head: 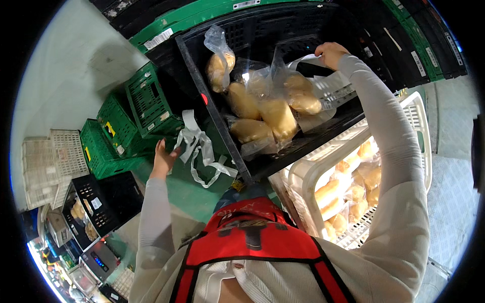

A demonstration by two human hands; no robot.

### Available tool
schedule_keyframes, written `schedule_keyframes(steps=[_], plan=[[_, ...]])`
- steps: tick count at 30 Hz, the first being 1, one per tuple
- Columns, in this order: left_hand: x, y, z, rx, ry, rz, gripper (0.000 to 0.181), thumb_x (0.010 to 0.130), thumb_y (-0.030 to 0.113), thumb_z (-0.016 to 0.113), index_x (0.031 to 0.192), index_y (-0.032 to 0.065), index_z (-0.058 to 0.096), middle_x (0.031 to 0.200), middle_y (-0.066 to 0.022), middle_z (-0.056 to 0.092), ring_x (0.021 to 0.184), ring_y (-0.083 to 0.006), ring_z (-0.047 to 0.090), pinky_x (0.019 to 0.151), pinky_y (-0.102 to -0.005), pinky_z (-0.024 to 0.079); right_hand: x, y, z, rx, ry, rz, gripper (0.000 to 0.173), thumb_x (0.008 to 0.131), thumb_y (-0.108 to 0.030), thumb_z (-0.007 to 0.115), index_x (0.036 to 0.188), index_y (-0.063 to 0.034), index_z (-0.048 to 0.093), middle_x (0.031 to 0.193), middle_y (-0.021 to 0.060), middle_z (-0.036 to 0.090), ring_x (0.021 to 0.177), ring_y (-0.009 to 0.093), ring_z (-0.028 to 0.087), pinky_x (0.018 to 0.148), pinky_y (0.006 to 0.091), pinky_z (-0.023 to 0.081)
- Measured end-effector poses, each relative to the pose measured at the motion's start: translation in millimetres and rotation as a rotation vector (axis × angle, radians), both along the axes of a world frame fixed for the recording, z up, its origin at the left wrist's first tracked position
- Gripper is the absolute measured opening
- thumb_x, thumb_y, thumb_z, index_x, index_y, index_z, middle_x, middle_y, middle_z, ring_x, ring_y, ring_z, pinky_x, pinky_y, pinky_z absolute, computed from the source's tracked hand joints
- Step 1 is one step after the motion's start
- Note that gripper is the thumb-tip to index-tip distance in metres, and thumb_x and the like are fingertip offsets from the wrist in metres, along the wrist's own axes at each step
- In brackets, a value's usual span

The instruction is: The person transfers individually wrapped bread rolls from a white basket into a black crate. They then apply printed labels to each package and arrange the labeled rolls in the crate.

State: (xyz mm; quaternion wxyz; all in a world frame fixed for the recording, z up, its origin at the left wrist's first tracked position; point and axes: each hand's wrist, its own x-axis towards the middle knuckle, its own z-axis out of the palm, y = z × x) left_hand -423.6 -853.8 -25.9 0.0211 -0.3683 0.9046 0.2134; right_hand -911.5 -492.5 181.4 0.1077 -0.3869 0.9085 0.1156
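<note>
My left hand [163, 157] is out to the left, fingers apart, holding nothing visible. Close beside it is a tangled white strip [201, 146]; whether it touches the fingertips is unclear. At the far side of a black plastic crate [212, 106], my right hand [330, 55] has its fingers curled on a looped white strip of labels [333, 89]. Inside the crate lie several clear-bagged bread rolls [278, 117], some partly under the strip. One bagged roll [219, 70] rests near the crate's left wall, its bag end pointing up.
A white plastic crate [308, 170] with bagged bread stands at my right. Stacked green crates [149, 102], white crates [68, 151] and a black crate [91, 204] are on the left. More black and green crates [413, 45] border the far side. Below the left crates sits a grey device [99, 261].
</note>
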Motion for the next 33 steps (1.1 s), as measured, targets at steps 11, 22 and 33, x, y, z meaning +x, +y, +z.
schedule_keyframes(steps=[11,22,33], plan=[[29,31,46,0.653,0.359,0.321,0.030,0.086,0.013,0.062,0.113,-0.0002,0.057,0.098,-0.0048,0.063,0.089,-0.0108,0.057,0.081,-0.0241,0.045,-56,5,-85,0.089,-0.545,-0.524,0.027,0.087,-0.025,0.058,0.112,-0.0172,0.063,0.117,0.0078,0.059,0.104,0.022,0.058,0.087,0.0356,0.048],[-7,68,71,0.683,0.293,0.238,0.028,0.087,0.011,0.062,0.112,-0.0004,0.057,0.099,-0.0037,0.063,0.087,-0.0116,0.057,0.079,-0.0238,0.045,-30,-40,-92,-0.677,-0.789,-0.789,0.029,0.086,-0.032,0.064,0.097,-0.0058,0.065,0.097,0.0057,0.065,0.096,0.015,0.056,0.091,0.0314,0.040],[-74,86,183,0.675,0.731,-0.078,0.033,0.087,0.006,0.061,0.119,0.0008,0.055,0.109,-0.0072,0.061,0.096,-0.0124,0.057,0.085,-0.0242,0.044,81,-38,60,-1.081,-0.835,-0.282,0.028,0.084,-0.027,0.067,0.098,-0.0030,0.067,0.090,0.0043,0.067,0.085,0.012,0.060,0.080,0.0257,0.046]])
